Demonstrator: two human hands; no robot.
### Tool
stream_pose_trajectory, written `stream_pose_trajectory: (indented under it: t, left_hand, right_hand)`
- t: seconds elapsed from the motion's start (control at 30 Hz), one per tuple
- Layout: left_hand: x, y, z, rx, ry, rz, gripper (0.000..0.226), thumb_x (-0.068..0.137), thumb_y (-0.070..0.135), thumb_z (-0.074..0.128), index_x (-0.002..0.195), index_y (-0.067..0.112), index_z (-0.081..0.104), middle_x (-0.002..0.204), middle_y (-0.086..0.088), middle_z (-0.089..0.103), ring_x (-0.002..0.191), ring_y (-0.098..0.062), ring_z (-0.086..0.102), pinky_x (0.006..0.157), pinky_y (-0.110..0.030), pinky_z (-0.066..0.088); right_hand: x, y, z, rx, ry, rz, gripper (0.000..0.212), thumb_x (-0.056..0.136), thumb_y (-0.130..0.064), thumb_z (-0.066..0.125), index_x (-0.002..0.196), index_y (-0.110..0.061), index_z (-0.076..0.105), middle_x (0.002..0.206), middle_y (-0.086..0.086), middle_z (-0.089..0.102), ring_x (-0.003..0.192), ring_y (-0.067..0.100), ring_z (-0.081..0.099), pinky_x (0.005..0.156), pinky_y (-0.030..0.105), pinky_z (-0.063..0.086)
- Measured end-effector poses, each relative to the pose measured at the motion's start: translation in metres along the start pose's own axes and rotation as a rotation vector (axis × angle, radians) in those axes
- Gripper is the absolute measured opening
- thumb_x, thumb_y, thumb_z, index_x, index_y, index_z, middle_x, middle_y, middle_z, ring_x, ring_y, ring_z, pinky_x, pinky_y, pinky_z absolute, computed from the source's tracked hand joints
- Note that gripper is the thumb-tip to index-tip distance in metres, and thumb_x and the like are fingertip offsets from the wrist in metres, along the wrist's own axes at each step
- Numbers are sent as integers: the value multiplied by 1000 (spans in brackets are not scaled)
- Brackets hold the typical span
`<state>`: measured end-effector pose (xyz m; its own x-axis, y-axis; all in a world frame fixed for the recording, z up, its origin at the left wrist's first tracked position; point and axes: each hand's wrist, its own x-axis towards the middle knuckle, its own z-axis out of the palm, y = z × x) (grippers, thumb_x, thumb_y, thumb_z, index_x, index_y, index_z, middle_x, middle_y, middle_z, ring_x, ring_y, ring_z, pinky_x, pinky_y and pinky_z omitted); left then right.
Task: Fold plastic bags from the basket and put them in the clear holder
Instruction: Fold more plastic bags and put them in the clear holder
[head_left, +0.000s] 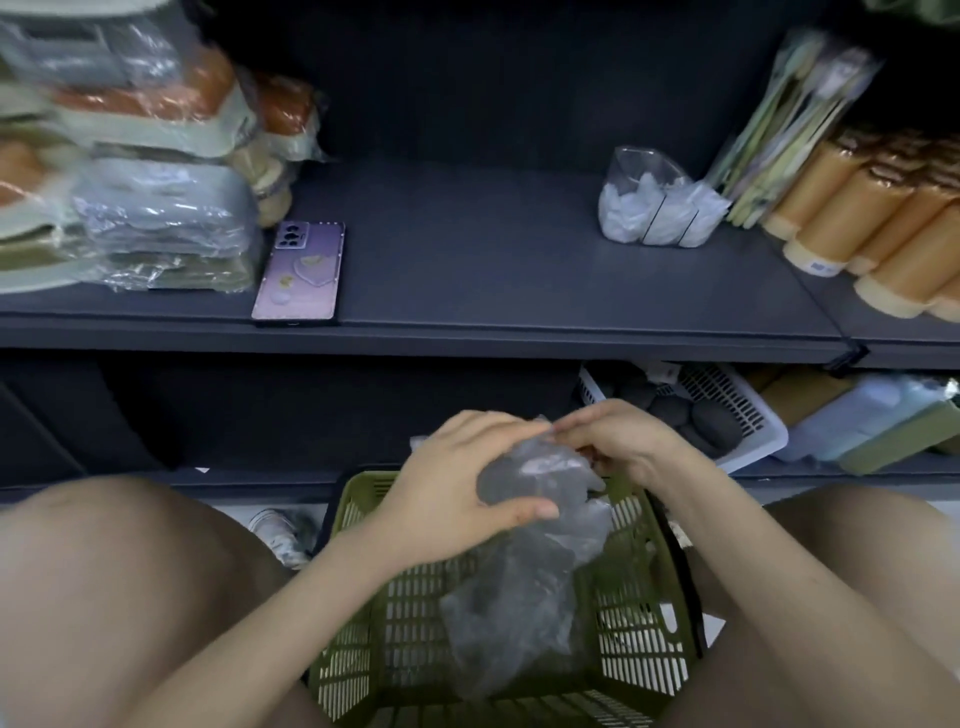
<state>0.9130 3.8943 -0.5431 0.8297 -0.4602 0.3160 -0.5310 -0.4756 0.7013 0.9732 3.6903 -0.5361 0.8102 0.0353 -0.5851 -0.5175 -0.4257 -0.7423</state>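
Observation:
A clear plastic bag (524, 561) hangs crumpled above the green slatted basket (363, 654) that stands between my knees. My left hand (457, 493) grips the bag's upper part, thumb across its front. My right hand (618, 441) pinches the same bag at its top, fingertips meeting the left hand's. The bag's lower end trails down into the basket. The clear holder (654, 200) stands on the dark shelf at the back right, with white folded bags inside it.
A purple phone (301, 273) lies on the shelf (467, 260) near its front edge. Wrapped packs (130, 171) are stacked at the left, orange rolls (872, 228) at the right. A white basket (737, 410) with dark items sits on the lower shelf. A shoe (280, 535) stands beside the basket.

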Motion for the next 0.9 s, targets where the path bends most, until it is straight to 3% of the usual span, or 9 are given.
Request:
stream_pose_trajectory:
  t: [0.13, 0.23, 0.3, 0.37, 0.5, 0.6, 0.67, 0.77, 0.9]
  left_hand:
    - [9, 4, -1, -88, 104, 29, 55, 83, 62, 58, 129, 34, 56, 113, 21, 58, 107, -2, 54, 94, -18, 42]
    - [24, 15, -7, -194, 246, 4, 25, 90, 40, 62, 107, 24, 71, 98, 16, 69, 95, -1, 63, 85, -17, 47]
    - [33, 22, -14, -300, 315, -88, 10, 92, 23, 63, 93, 30, 70, 90, 20, 71, 90, 3, 65, 80, -12, 46]
    - [42, 24, -20, -347, 394, -204, 18, 94, 17, 59, 83, 29, 68, 79, 15, 69, 77, 3, 62, 72, -10, 44]
    - [58, 24, -31, -434, 558, -295, 21, 96, 21, 56, 81, 9, 66, 68, -7, 61, 63, -5, 55, 62, -15, 44]
    - [70, 24, -36, -451, 680, -311, 30, 99, 24, 53, 81, 2, 61, 64, -4, 53, 61, -8, 50, 60, -19, 42]
    - [77, 23, -39, -468, 752, -323, 37, 100, 27, 50, 81, -4, 56, 66, -6, 48, 62, -11, 46, 62, -25, 41]
    - [85, 22, -47, -443, 833, -362, 42, 102, 30, 46, 71, 1, 47, 63, -1, 43, 60, -9, 41, 60, -28, 38]
    - [91, 18, -61, -607, 948, -461, 38, 102, 28, 45, 70, 9, 46, 51, 5, 44, 45, -7, 41, 47, -21, 37]
  right_hand:
    - [-1, -17, -6, 71, -13, 7, 15, 79, 1, 70, 71, -11, 73, 79, 19, 63, 71, 25, 50, 62, 31, 33]
    - [-4, -25, -9, 59, -35, -8, 9, 82, -3, 69, 81, -11, 73, 84, 18, 62, 75, 25, 50, 63, 30, 33]
    - [-10, -28, -12, 63, -39, -53, 10, 85, -8, 67, 88, -13, 75, 86, 14, 65, 76, 23, 52, 68, 32, 36]
    - [-21, -33, -15, 82, 46, -140, 9, 91, -19, 64, 91, -19, 73, 90, 7, 70, 78, 18, 58, 73, 28, 41]
    - [-51, -45, -17, 114, 315, -457, 21, 91, -40, 59, 87, -23, 70, 89, -6, 71, 79, 1, 64, 71, 13, 48]
    - [-67, -47, -14, 35, 243, -572, 45, 80, -57, 54, 85, -16, 73, 81, -4, 73, 77, 4, 65, 76, 19, 49]
    - [-68, -44, -14, -113, 143, -571, 45, 75, -62, 57, 91, -23, 73, 86, -11, 72, 83, 1, 64, 76, 19, 49]
    - [-64, -38, -16, -318, 129, -585, 37, 78, -52, 71, 97, -21, 73, 91, -6, 71, 88, 6, 64, 76, 25, 48]
    - [-65, -34, -23, -146, 145, -652, 13, 82, -23, 75, 77, -12, 72, 78, 9, 69, 72, 18, 62, 66, 25, 46]
